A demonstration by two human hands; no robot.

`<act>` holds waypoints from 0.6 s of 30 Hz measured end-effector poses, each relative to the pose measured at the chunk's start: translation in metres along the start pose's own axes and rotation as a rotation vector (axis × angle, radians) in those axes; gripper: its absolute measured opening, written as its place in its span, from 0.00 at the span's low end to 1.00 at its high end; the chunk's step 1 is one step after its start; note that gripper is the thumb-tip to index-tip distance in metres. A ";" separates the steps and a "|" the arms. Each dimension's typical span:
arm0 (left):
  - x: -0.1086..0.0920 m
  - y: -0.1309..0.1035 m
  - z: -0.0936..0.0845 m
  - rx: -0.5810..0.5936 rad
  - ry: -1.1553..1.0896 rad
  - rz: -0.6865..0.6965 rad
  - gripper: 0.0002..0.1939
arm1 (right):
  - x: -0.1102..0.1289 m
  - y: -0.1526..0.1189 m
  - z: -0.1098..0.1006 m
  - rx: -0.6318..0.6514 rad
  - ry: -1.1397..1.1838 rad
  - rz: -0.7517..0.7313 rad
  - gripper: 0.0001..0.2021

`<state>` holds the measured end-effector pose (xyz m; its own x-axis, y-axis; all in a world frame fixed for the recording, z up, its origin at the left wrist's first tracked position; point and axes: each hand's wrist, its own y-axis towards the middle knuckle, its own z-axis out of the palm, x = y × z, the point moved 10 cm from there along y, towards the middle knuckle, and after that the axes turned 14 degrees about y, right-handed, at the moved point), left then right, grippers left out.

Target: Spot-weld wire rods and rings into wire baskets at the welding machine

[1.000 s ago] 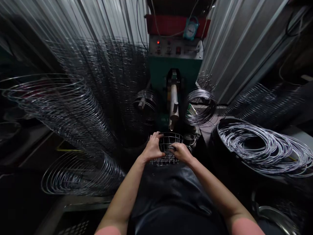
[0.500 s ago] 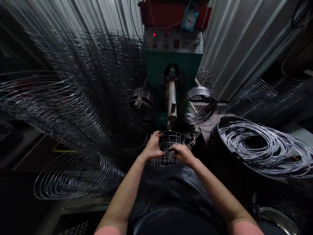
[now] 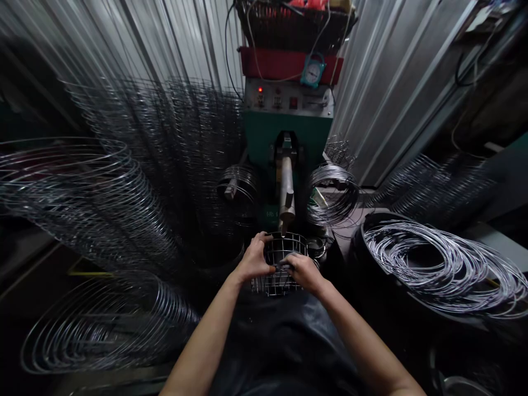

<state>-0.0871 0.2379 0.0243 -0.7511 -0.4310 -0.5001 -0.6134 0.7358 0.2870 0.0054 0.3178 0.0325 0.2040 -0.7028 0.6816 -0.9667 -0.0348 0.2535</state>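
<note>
A round wire basket (image 3: 277,285) lies below the tip of the machine's metal arm (image 3: 287,190), near my lap. My left hand (image 3: 253,259) grips its left side, fingers at the upper rim and thumb stretched toward the middle. On the right, my right hand (image 3: 304,269) is closed at the basket's wires, with thumb and fingertips together near its centre. Whether a small piece is pinched there is too dark to tell. The green machine (image 3: 289,124) stands behind, a red light lit on its panel.
Tall stacks of wire rings (image 3: 82,192) fill the left side. A wire coil (image 3: 333,192) hangs right of the machine arm, another coil (image 3: 239,184) left of it. At the right, a black tub (image 3: 363,231) holds many wire rings. A teal clock (image 3: 312,71) hangs above.
The head view has tilted up, so the machine and surroundings appear lower. Both hands remain at the basket, and the right fingers have shifted slightly on its wires.
</note>
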 end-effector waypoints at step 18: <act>0.014 0.036 0.002 -0.059 0.024 -0.050 0.38 | -0.026 0.023 -0.013 -0.105 -0.090 0.153 0.11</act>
<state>-0.1190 0.2592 0.0263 -0.7241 -0.4798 -0.4954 -0.6634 0.6810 0.3102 -0.0196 0.3449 0.0296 0.0366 -0.7551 0.6546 -0.9629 0.1487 0.2253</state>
